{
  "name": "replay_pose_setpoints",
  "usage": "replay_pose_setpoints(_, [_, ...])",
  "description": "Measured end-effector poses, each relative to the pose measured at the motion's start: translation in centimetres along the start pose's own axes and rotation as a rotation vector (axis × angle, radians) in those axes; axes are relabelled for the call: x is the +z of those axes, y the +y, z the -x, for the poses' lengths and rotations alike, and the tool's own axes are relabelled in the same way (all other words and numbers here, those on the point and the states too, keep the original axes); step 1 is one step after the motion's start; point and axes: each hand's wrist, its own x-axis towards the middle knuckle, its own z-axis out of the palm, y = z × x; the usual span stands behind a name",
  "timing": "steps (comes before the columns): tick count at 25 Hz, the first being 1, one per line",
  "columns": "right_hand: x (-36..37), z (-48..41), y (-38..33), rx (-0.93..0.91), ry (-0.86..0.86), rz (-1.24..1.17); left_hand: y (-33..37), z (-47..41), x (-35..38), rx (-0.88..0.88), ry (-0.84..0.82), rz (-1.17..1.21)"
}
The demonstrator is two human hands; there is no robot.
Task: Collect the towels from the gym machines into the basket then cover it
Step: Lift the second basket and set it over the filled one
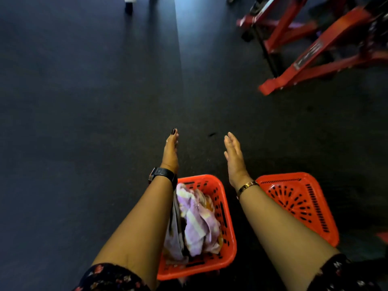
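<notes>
An orange plastic basket (227, 232) stands on the dark floor below me, between my forearms. Crumpled towels (197, 221), purple-and-white striped with a grey one beside, fill it. To its right the orange perforated lid (298, 203) lies flat on the floor. My left hand (171, 150) reaches forward above the floor beyond the basket, fingers straight, holding nothing. My right hand (234, 153) does the same, palm turned inward, fingers straight and empty. Both forearms pass over the basket and lid.
Red gym machine frames (304, 59) with black parts stand on the floor at the upper right. Someone's feet (129, 5) show at the top edge, left of centre. Dark rubber flooring (84, 101) stretches ahead and to the left.
</notes>
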Motion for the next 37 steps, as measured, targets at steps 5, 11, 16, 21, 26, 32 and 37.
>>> replay_pose_setpoints(5, [-3.6,4.0,-9.5,-0.079,-0.01,0.039,7.0,5.2,4.4,0.077,-0.105,-0.055])
replay_pose_setpoints(11, [-9.9,10.2,-12.9,-0.087,0.089,-0.004,7.4,12.4,10.6,0.047,-0.21,-0.108])
replay_pose_setpoints(16, [-17.0,13.3,-15.5,-0.123,0.154,-0.02,7.4,17.4,16.8,0.046,-0.324,-0.164])
replay_pose_setpoints(21, [-25.6,15.8,-17.0,-0.15,0.13,0.027,3.2,22.4,23.5,0.095,-0.294,-0.115])
replay_pose_setpoints(26, [-33.2,17.0,-17.3,-0.114,0.109,0.116,-1.8,25.6,29.0,0.085,-0.254,-0.101])
replay_pose_setpoints(32, [-37.3,15.8,-15.3,-0.042,0.115,0.126,-5.1,25.5,31.4,0.01,-0.196,-0.18])
replay_pose_setpoints(37, [-39.4,11.5,-14.8,0.026,0.15,0.143,-6.5,21.6,33.9,-0.064,-0.209,-0.214])
